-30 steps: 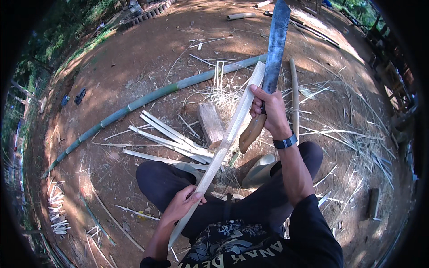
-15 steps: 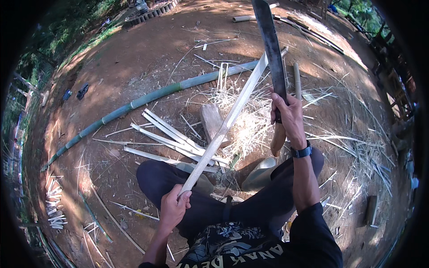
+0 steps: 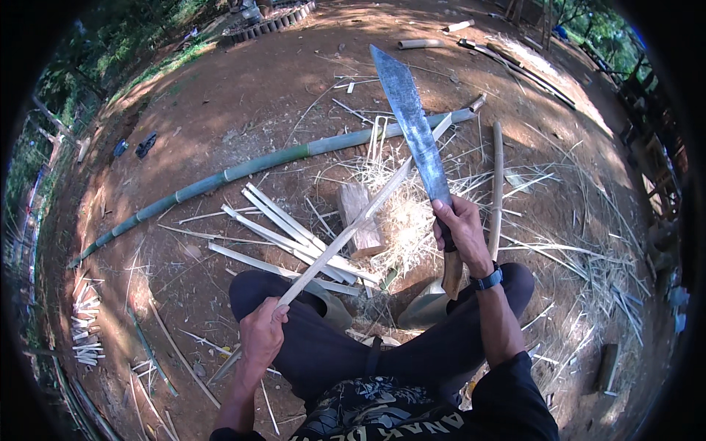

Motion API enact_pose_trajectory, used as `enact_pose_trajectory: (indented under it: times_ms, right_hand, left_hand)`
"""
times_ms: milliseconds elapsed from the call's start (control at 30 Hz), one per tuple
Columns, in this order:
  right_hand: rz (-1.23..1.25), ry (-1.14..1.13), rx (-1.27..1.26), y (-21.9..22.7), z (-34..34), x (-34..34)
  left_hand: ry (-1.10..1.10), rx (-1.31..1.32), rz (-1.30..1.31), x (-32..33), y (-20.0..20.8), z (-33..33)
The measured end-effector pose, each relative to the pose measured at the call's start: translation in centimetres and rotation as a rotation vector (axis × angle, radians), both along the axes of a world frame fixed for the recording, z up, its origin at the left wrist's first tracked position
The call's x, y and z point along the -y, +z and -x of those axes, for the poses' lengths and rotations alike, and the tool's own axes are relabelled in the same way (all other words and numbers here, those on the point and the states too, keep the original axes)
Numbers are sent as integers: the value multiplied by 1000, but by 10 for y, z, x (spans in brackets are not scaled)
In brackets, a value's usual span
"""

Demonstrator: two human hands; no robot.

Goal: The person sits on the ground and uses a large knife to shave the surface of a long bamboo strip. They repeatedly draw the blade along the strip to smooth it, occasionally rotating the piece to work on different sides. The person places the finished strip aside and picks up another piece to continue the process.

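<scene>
My left hand (image 3: 260,339) is closed round the near end of a long pale bamboo strip (image 3: 340,241). The strip slants up and away to the right, passing over a short wooden block (image 3: 354,204). My right hand (image 3: 463,229) grips a machete (image 3: 412,121) where the dark blade meets the wooden handle. Its broad blade points up and away, tilted left, and crosses in front of the strip's far part. Whether blade and strip touch, I cannot tell. Curled shavings (image 3: 412,220) lie heaped beside the block, below the blade.
Several split bamboo strips (image 3: 283,234) lie left of the block. A long green bamboo pole (image 3: 243,169) stretches across the ground beyond. A thin stick (image 3: 497,187) lies right of my right hand. Short pale pieces (image 3: 87,323) are piled at far left, and scattered slivers (image 3: 588,242) at right.
The machete has tipped leftward, its flat face now showing more. My left hand has drawn back to the left, taking the strip with it, and the strip appears turned more edge-on.
</scene>
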State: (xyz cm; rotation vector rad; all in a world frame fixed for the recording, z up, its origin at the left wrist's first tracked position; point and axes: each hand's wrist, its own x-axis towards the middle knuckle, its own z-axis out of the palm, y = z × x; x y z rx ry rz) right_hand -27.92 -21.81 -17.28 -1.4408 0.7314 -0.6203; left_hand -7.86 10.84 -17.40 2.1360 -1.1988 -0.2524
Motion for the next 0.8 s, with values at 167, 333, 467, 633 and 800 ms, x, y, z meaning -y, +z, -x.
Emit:
enact_pose_trajectory:
  times_ms: [167,333,467,633,800]
  right_hand:
    - [9,23,-67,-2,-7,-14]
    - [40,148,-153,-11,-9,-25]
    - [11,68,-93,-7,-14,-23]
    - [36,227,-239,-7,-14,-38]
    - [22,213,-146,-8,-14,-41]
  left_hand:
    - [32,66,8,0,-6,-3]
    - [67,29,36,1,-7,-1]
    - [45,59,44,-1,-10,-5]
    - [84,40,45,1,-7,-1]
    - [68,61,41,2,-10,-3]
